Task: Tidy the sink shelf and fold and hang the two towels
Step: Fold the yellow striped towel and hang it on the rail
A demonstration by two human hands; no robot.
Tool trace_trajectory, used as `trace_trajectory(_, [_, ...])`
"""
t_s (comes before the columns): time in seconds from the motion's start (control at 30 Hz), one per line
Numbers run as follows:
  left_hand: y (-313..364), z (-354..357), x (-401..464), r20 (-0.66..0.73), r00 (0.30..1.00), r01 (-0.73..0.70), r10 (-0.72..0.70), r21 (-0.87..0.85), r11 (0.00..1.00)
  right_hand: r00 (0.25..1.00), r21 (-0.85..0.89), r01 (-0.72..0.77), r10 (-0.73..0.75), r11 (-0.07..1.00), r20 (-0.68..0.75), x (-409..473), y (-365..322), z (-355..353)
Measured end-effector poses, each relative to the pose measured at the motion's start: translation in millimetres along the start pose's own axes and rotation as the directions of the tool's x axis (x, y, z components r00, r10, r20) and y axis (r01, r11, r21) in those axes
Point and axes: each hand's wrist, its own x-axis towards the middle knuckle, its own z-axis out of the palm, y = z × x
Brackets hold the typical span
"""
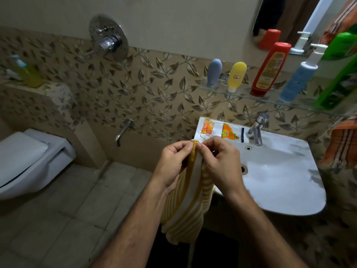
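Hands meet in front of the person, both pinching the top edge of a yellow-striped towel point(190, 192). The left hand point(172, 163) grips the edge with thumb and fingertips closed on the cloth; the right hand point(220, 161) does the same just beside it, the two sets of fingertips nearly touching. The towel hangs straight down from the hands, gathered into folds between the forearms.

Just to the right of the right hand lies the white sink point(280, 171), with its tap point(257, 128) beyond the right hand. Beyond both hands, on the sink's back ledge, lie two orange tubes point(207, 130) and an orange sachet point(230, 133).

Above and beyond the right hand runs a glass shelf point(270, 98) holding, from the near end outward, a grey bottle point(213, 72), a yellow bottle point(236, 75), a red bottle point(269, 69), a blue pump bottle point(298, 80) and a green bottle point(338, 78). Far to the right of the right hand an orange towel point(342, 146) hangs by the wall.

Well to the left of the left hand stands a toilet point(32, 159).
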Motion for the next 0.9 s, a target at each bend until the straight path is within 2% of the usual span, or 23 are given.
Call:
trace_trajectory(0.13, [3.7,-12.1,-2.7,0.057,0.995,-0.093,0.087,0.112,0.989,1.0,0.028,-0.013,0.013,1.0,0.01,-0.4,-2.1,7.2])
trace_trajectory(0.2, [7.3,-19.9,-1.7,0.07,0.991,-0.127,0.117,0.16,0.979,0.994,0.162,-0.073,0.06,0.984,0.088,1.4,-1.6,8.6])
trace_trajectory(0.27, [14.2,-28.4,-0.9,0.098,0.99,-0.12,0.105,0.168,0.978,0.958,0.379,-0.202,0.101,0.903,0.27,4.3,-2.3,7.0])
trace_trajectory(0.33, [27.4,-36.3,-0.2,0.142,0.983,-0.148,0.117,0.239,0.96,0.86,0.449,-0.332,0.07,0.829,0.505,6.1,-3.0,6.0])
trace_trajectory(0.37, [37.1,-39.7,0.3,0.174,0.974,-0.201,0.147,0.351,0.914,0.804,0.434,-0.368,0.048,0.822,0.592,5.8,-3.3,6.5])
trace_trajectory(0.4, [47.5,-42.6,1.3,0.216,0.959,-0.27,0.183,0.5,0.823,0.756,0.409,-0.391,0.035,0.824,0.653,4.7,-4.8,7.2])
trace_trajectory(0.47, [67.4,-44.3,3.1,0.311,0.923,-0.385,0.226,0.74,0.551,0.705,0.359,-0.435,0.065,0.826,0.706,2.8,-5.0,10.6])
trace_trajectory(0.53, [82.7,-41.2,1.9,0.376,0.89,-0.445,0.259,0.839,0.313,0.691,0.349,-0.469,0.091,0.811,0.717,1.8,-3.7,14.2])
trace_trajectory(0.6, [93.7,-37.5,-2.1,0.419,0.868,-0.479,0.266,0.846,0.232,0.66,0.338,-0.52,0.118,0.785,0.742,2.3,-3.0,18.0])
trace_trajectory(0.73, [105.0,-34.0,-9.6,0.479,0.855,-0.513,0.198,0.835,0.196,0.562,0.361,-0.6,0.055,0.714,0.826,-0.4,-2.2,23.9])
trace_trajectory(0.8, [109.5,-33.8,-13.3,0.49,0.855,-0.517,0.17,0.832,0.203,0.577,0.433,-0.612,0.0,0.662,0.817,-4.5,-0.5,29.2])
trace_trajectory(0.9, [116.1,-33.3,-16.8,0.497,0.845,-0.53,0.199,0.829,0.18,0.723,0.571,-0.588,0.055,0.573,0.689,-10.5,-10.1,34.1])
